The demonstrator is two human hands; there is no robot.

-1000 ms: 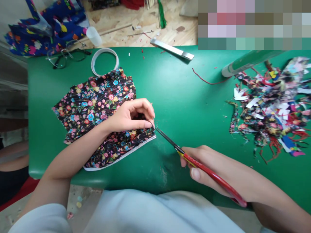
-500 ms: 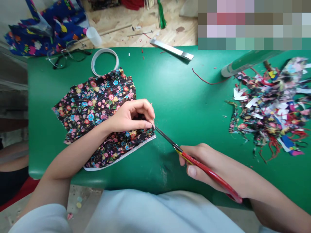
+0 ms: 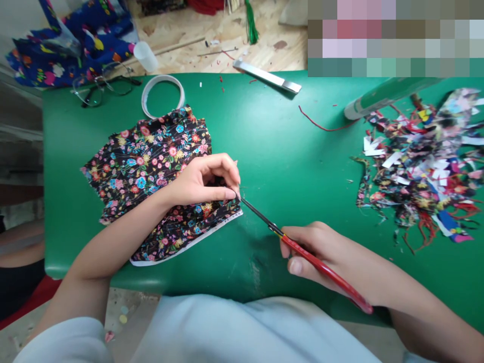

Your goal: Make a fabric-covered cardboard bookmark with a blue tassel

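Note:
A black floral cloth (image 3: 151, 156) with a white strip (image 3: 189, 245) along its near edge lies on the green table (image 3: 280, 146). My left hand (image 3: 212, 179) rests over its right side, thumb and fingers pinching the cloth's edge. In my right hand (image 3: 317, 252) are red-handled scissors (image 3: 321, 267), gripped by the handles. Their narrow blades point up and left, with the tips right at the fingertips of my left hand. The blades look closed together; what lies between the tips is too small to make out.
Fabric scraps and red threads (image 3: 427, 171) are heaped at the right, by a green-and-white tube (image 3: 363, 106). Toward the back are a tape roll (image 3: 182, 98), glasses (image 3: 88, 93), a metal strip (image 3: 268, 76) and blue patterned cloth (image 3: 75, 45). Another person's leg (image 3: 22, 242) shows at left.
The scissor handles have come closer together as my right hand squeezed, and the blades have closed. My left hand and the floral cloth have barely moved.

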